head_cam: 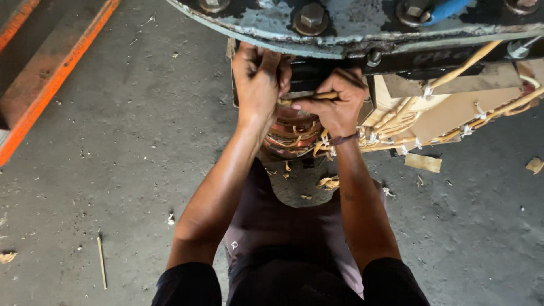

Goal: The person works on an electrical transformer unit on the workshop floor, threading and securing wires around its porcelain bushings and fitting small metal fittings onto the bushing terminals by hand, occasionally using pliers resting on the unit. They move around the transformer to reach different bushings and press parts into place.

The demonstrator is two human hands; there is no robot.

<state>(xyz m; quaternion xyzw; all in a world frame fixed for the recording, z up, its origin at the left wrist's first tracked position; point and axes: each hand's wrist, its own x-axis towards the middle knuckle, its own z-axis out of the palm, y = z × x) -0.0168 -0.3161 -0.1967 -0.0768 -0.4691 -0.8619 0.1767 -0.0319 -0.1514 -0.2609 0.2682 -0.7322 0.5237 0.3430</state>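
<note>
Wooden stick (310, 96) lies roughly horizontal, long axis left-right across the view, just under the bolted steel flange (340, 28) and above the copper winding (292, 133). Right hand (334, 102) is clenched around the stick's right part. Left hand (258, 79) is closed in a fist at the stick's left end; can't tell what it grips. Tied leads (430, 113) run right over pressboard. Scraps on the floor (113, 141).

Floor (130, 113): grey concrete, dusty, filling the left and centre of the frame.
Beam (54, 68): orange metal, slanting across the upper left.
Stick (101, 262): thin, pale, lower left.
Scraps (422, 162): tan paper pieces, right.
</note>
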